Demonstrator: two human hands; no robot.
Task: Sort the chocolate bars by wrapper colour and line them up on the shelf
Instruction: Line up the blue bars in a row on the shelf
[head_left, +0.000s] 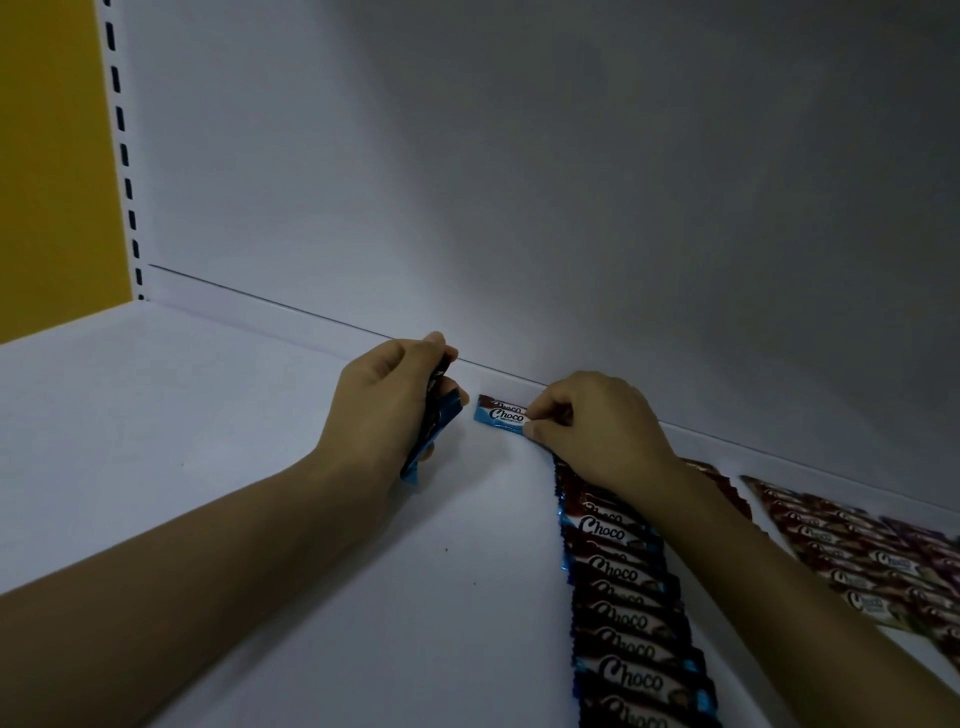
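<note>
At the far edge of the white shelf (260, 467), close against the back wall (519, 182), one blue-ended chocolate bar (501, 414) lies flat with its "Choco" label up. The right hand (597, 431) is stretched forward, knuckles up, with thumb and forefinger pinching that bar's right end. The bar sits at the far end of one blue row (628, 623), which runs from there towards the near right. The row's bars overlap, and at least eight labels show, while the right forearm hides the rest. Further right lies a group of red-brown bars (841, 551), also overlapping, too blurred to count. The left hand (379, 410) is just left of the single bar, turned on its edge, with its fingers curled round a small bunch of blue bars (434, 431). At least two are held, but the exact count cannot be told. At the far left stand one slotted upright (124, 156) and a yellow wall (52, 156).
</note>
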